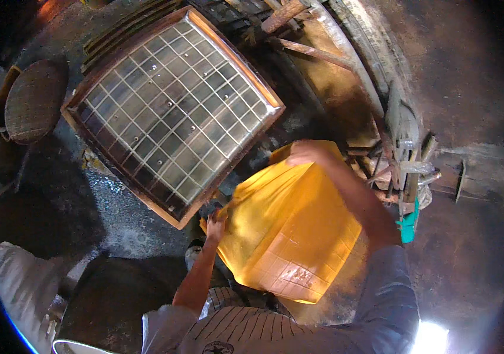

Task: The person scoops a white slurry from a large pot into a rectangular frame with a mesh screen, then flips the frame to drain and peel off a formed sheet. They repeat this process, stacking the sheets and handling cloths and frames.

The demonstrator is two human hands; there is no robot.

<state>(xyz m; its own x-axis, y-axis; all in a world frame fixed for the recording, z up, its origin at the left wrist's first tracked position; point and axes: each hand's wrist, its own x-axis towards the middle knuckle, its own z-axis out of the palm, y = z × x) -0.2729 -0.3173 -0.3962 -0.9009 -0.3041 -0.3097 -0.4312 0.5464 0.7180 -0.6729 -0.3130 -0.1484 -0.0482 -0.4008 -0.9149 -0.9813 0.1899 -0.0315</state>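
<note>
A yellow sheet (263,218) is draped over a box-shaped pile in front of me. Folds run across its left side, and faint square outlines show through the part nearest me. At the sheet's left edge, my left hand (216,226) pinches the material. My right hand (302,153) reaches over to the far corner and is closed on the sheet there, with its fingertips partly hidden. Just beyond my left hand, a square wooden frame (172,109) holds a grid of pale lines over grey-brown squares dotted with small studs.
Worn wooden poles and bars (317,53) lean at the far right of the frame. A green cloth (408,223) hangs beside the clutter near my right elbow. A round woven basket (37,101) stands at the far left. Another person's light clothing (18,277) shows at lower left.
</note>
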